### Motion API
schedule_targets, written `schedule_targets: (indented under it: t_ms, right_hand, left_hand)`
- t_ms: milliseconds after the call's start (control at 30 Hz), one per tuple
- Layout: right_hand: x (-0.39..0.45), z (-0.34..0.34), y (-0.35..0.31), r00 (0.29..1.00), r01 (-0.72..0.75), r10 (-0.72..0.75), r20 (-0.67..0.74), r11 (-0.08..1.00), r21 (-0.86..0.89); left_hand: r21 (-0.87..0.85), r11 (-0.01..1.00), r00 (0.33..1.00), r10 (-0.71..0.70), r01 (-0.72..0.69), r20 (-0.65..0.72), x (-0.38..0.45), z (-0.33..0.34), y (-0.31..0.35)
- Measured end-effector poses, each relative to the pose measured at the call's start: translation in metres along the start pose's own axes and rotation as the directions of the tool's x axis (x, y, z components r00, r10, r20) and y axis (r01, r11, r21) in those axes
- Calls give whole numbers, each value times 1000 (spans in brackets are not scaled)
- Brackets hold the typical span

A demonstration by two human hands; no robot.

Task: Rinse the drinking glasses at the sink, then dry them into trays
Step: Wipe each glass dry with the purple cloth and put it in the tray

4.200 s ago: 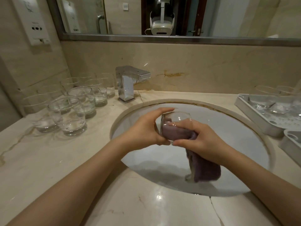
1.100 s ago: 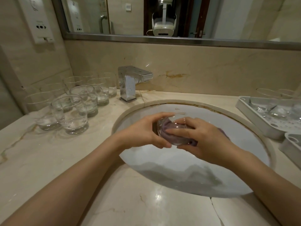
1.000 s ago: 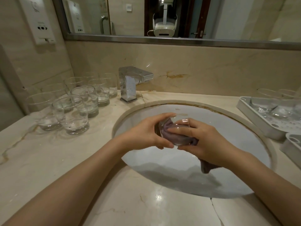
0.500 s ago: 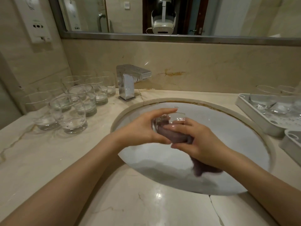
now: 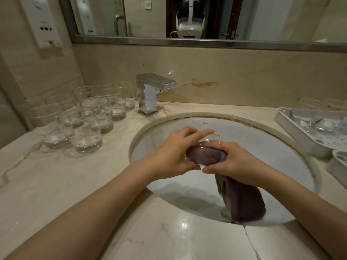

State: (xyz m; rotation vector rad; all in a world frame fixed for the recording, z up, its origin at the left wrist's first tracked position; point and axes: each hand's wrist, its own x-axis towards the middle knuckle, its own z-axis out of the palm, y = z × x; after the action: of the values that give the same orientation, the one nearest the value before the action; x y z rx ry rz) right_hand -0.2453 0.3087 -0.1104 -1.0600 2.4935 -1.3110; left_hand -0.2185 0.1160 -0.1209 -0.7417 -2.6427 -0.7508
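Observation:
Over the white sink basin my left hand grips a clear drinking glass lying on its side. A purple cloth is stuffed inside the glass and hangs down below my right hand, which pinches the cloth at the glass's mouth. Several clear glasses stand on the counter to the left of the tap. At the right, a white tray holds a few upturned glasses.
A chrome tap stands behind the basin, its spout dry. A second white tray shows at the right edge. The marble counter has a crack at the front, and a mirror and wall socket sit above.
The cloth has dropped further out of the glass and now hangs long below my right hand. Both hands turned the glass slightly and stay over the basin.

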Motion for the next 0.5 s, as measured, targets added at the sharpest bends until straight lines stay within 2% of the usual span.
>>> schedule_targets:
  t_ms: [33,100,200,300,333,400,433,467,500]
  right_hand:
    - [0,-2,-2,998,-48,44,54,996,73]
    - [-1,-4,-5,995,-87,77,71,983,160]
    - [-1,-3,-8,1000,-5,9,-24,987,162]
    - [-2,-2,-5,965,215,-224,-136,974,-79]
    - [-2,-2,-2,938,293,-327,-117,926,-239]
    - [0,-4,9,871,402,-492,4,708,-581]
    - [1,-5,12,856,411,-514,51,619,-669]
    - [1,-6,13,861,405,-503,71,596,-694]
    - [1,-7,11,876,391,-477,65,626,-675]
  left_hand:
    - [58,998,1000,19,-19,5,-1,2,-2]
    - [109,993,998,54,-52,-13,-1,3,-5]
    - [33,997,993,77,-75,-87,2,-7,-3]
    - [-238,971,998,-16,1,-59,4,-21,1]
    - [-309,950,998,-54,45,-21,4,-25,2]
    - [-411,903,991,-108,129,73,2,-28,2]
    - [-435,887,987,-118,154,107,2,-27,3]
    - [-438,884,985,-125,166,122,2,-25,3]
    - [-425,889,984,-131,171,122,2,-23,4]
